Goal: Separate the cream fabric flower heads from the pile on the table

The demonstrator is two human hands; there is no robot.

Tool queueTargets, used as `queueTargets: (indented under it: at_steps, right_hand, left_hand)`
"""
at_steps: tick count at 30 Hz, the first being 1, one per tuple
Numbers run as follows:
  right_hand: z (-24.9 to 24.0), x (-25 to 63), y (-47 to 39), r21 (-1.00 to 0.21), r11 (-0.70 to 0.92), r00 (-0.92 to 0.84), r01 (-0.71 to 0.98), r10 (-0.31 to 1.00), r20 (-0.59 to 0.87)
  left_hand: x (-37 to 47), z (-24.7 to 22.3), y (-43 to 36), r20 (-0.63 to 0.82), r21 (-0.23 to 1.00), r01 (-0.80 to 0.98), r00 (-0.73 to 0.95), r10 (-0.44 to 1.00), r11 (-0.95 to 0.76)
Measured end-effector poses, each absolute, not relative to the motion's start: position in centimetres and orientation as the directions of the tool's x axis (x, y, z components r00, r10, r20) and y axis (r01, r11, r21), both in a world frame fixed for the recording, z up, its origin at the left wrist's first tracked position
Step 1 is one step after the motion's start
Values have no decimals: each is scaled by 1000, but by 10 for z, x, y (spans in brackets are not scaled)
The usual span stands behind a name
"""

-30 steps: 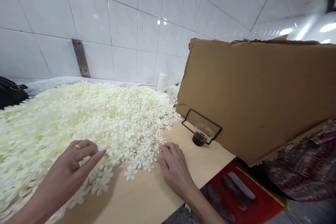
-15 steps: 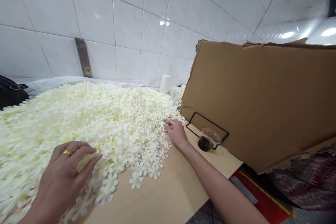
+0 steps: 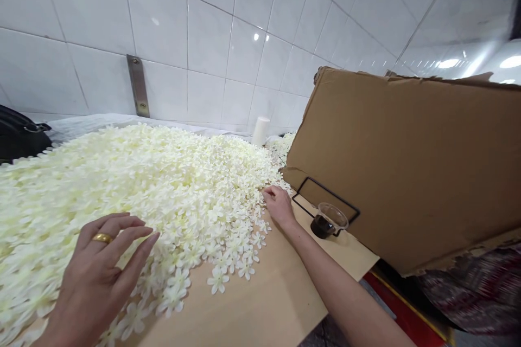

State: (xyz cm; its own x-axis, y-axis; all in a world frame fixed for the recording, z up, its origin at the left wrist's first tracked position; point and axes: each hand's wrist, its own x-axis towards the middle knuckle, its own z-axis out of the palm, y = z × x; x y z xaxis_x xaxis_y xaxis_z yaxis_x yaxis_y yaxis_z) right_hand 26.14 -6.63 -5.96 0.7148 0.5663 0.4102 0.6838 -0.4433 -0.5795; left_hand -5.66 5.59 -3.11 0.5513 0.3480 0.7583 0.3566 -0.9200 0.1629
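A large heap of white artificial flower heads [image 3: 171, 173] with pale yellow centres covers much of the brown table surface [image 3: 244, 314]. My left hand [image 3: 101, 265], wearing a gold ring, hovers over the near left part of the heap. Its fingers are loosely curved, with a small gap between thumb and forefinger and nothing visible between them. At the heap's right edge rests my right hand [image 3: 279, 205], fingers curled together among the flowers. Whatever its fingertips hold, if anything, is hidden. Just right of it stand a black wire frame [image 3: 331, 193] and a clear plastic cup [image 3: 331, 218] of dark contents.
A big cardboard sheet [image 3: 399, 168] leans upright on the right. A white cylinder [image 3: 260, 131] stands behind the heap by the tiled wall [image 3: 207, 32]. At the far left is a black bag [image 3: 20, 135]. Patterned cloth [image 3: 476, 293] and a red object [image 3: 407, 309] show lower right.
The view has shifted slightly, so most things sit a little further right. Both hands keep nearly the same pose and place relative to the flowers.
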Motion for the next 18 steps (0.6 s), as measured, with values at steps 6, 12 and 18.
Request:
queueTargets:
  at_steps: [6,12,18]
  right_hand:
    - [-59,254,-59,-665,-377,736,645,542,406]
    - [-52,262,-65,-860,-229,802,457,525,286]
    - [-29,239,-69,-985,43,789,169,593,162]
  left_hand:
    - [-58,-35,54,763,173,361,540,356,-917]
    - [-57,-35,51,766,175,334,544,341,-926]
    - [-54,-31,42,790,177,238,545,283,-955]
